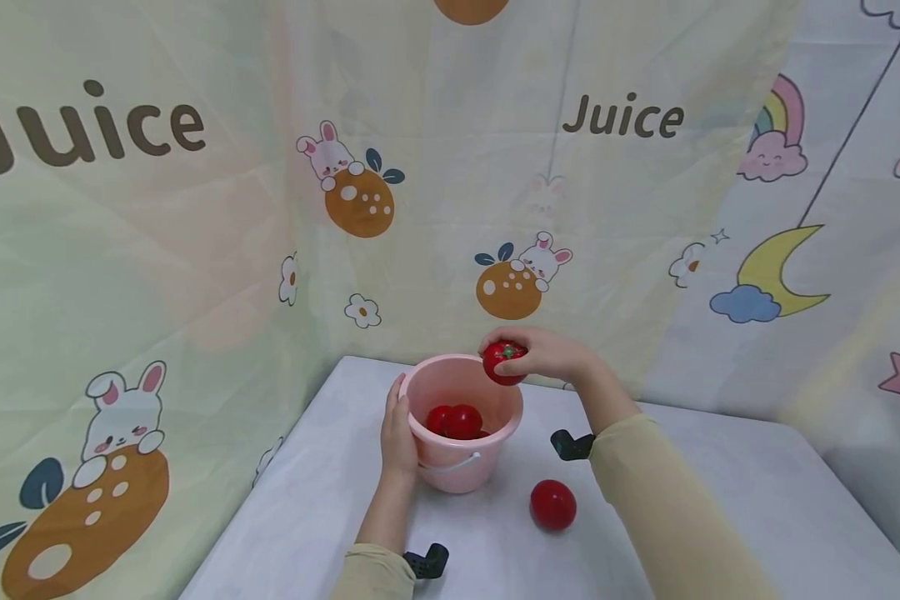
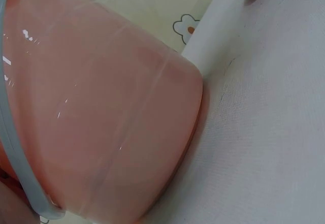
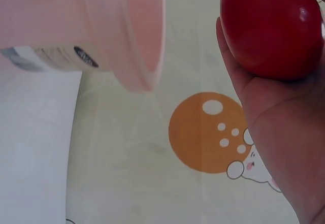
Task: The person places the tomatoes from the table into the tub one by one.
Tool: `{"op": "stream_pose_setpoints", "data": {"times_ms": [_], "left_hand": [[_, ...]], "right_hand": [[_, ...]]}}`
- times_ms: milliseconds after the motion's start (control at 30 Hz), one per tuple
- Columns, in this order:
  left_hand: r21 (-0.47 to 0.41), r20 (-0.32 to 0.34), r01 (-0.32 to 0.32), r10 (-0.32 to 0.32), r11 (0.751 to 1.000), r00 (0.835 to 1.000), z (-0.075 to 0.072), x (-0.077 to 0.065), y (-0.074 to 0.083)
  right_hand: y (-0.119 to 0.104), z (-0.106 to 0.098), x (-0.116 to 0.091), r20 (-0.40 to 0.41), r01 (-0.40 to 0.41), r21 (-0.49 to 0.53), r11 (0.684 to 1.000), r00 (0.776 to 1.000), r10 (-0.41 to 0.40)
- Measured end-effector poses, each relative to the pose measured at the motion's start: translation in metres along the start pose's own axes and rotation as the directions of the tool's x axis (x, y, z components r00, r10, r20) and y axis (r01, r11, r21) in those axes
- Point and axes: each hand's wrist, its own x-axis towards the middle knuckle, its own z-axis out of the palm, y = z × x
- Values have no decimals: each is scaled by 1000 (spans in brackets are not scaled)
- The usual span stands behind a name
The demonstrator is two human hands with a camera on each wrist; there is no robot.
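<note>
A pink bucket [image 1: 459, 477] stands upright on the table, with red tomatoes [image 1: 463, 422] inside it. My left hand [image 1: 399, 437] lies along the bucket's left outer side, its fingers reaching up to the rim. In the left wrist view the bucket wall [image 2: 111, 102] fills much of the picture, and only a bit of that hand shows at the lower left corner. Over the right part of the rim, my right hand [image 1: 551, 354] grips a tomato [image 1: 498, 360] with a green stem end. In the right wrist view this tomato [image 3: 271, 28] sits against the fingers and palm, beside the rim.
Another red tomato [image 1: 552, 505] lies on the white-covered table [image 1: 720, 483], to the right of the bucket and nearer to me. The bucket's pale handle [image 1: 450, 465] hangs down its front. Printed fabric [image 1: 435, 192] rises behind the table.
</note>
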Motion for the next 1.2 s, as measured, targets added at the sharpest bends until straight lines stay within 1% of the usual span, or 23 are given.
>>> {"op": "stream_pose_setpoints", "data": {"times_ms": [67,300,367,533,733,1000,1100,1200], "left_hand": [[-4,5,-9,9,1000,1000,0,0,0],[-21,7,15,-14,1000,1000,0,1,2],[-17,7,9,-9,1000,1000,0,1,3],[-8,18,1,-1,1000,1000,-1,1,3],[-1,21,13,-13,1000,1000,-1,1,1],[-3,30,15,-15,1000,999,-2,2,3],[-4,27,14,-14,1000,1000,-2,2,3],[-4,27,12,-12,1000,1000,-2,1,3]], "right_hand": [[-3,2,5,11,-4,-1,1000,1000,4],[-16,8,21,50,1,-32,999,999,1],[-18,10,26,62,5,-48,999,998,-2],[-24,17,37,101,-28,-102,994,994,38],[-23,28,51,148,-53,-144,988,986,74],[-22,41,62,200,-49,-185,982,976,87],[-21,45,64,232,-66,-184,981,967,109],[-21,49,67,266,-113,-165,980,951,155]]}}
